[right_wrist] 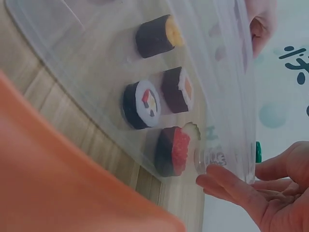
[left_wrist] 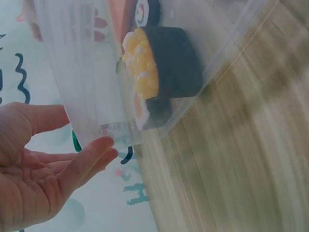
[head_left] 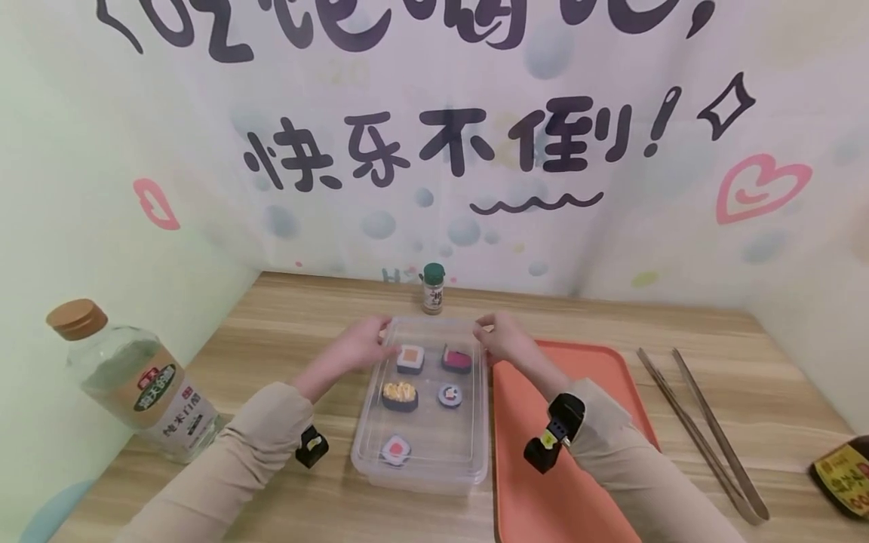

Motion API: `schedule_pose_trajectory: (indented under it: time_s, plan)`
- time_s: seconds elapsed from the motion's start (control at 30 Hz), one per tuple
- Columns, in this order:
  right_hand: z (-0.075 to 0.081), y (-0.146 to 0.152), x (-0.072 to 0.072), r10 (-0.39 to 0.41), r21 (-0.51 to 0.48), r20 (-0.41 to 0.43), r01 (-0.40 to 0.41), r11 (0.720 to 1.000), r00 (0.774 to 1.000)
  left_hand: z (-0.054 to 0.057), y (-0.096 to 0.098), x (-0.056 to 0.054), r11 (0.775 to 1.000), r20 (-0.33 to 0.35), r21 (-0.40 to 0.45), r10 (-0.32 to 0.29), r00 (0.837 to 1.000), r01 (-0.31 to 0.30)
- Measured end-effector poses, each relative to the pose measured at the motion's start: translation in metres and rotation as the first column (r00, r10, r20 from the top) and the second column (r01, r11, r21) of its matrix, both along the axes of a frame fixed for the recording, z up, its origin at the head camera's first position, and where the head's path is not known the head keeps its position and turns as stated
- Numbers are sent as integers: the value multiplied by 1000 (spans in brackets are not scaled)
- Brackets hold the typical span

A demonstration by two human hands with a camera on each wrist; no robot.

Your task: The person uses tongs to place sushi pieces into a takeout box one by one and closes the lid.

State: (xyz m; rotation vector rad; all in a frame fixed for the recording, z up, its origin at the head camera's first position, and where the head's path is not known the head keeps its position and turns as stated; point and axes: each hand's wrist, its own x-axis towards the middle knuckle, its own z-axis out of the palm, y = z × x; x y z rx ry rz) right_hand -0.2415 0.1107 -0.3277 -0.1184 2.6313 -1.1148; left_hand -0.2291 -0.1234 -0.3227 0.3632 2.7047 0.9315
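Note:
A clear plastic box [head_left: 421, 481] stands in the middle of the table under a clear lid [head_left: 441, 436]. Inside lie several toy-like sushi pieces, among them one topped with yellow [head_left: 400, 395], a round roll [head_left: 449, 395] and a red-topped piece [head_left: 456, 360]. My left hand [head_left: 354, 348] pinches the lid at the far left corner, thumb and fingers either side of the rim in the left wrist view. At the far right corner my right hand [head_left: 508, 343] grips the lid's edge likewise. How firmly the lid sits on the box I cannot tell.
An orange tray [head_left: 563, 498] lies right of the box, metal tongs [head_left: 706, 437] beyond it. A green-capped shaker [head_left: 433, 289] stands behind the box. A large vinegar bottle [head_left: 142, 385] is at left, a dark bottle [head_left: 845, 475] at the right edge. A printed cloth [head_left: 434, 226] hangs behind.

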Motion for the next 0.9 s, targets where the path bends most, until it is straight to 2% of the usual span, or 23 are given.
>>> schedule_pose_trajectory:
  time_s: [0.2, 0.3, 0.37, 0.43, 0.5, 0.57, 0.77, 0.83, 0.9]
  plan:
    - [0, -1, -4, -38, -28, 16, 39, 999, 999, 2, 1, -3, 1000, -13, -14, 3, 1000, -3]
    - [-3, 0, 1, -62, -54, 93, 67, 996, 994, -1, -7, -5, 999, 66, 43, -16, 998, 13]
    - [-6, 1, 7, -53, -101, 168, 71, 992, 984, -3, -14, -1, 993, 160, 110, -48, 986, 31]
    - [-8, 3, 14, -11, -151, 240, 48, 987, 971, -4, -21, 5, 983, 257, 182, -79, 963, 33]
    - [-10, 5, 20, 32, -213, 275, 29, 977, 961, -5, -24, 11, 971, 320, 238, -110, 941, 32]
    - [-11, 5, 24, 63, -252, 284, 11, 968, 957, -6, -25, 14, 964, 343, 263, -124, 931, 32]
    - [-12, 4, 26, 39, -281, 285, 45, 959, 958, -8, -29, 13, 956, 334, 290, -138, 933, 37]
    - [-14, 4, 33, 49, -304, 308, 50, 951, 950, -9, -33, 16, 953, 352, 298, -156, 923, 48]
    - [-16, 5, 44, 101, -340, 341, 23, 940, 935, -11, -38, 22, 950, 386, 308, -177, 905, 54]
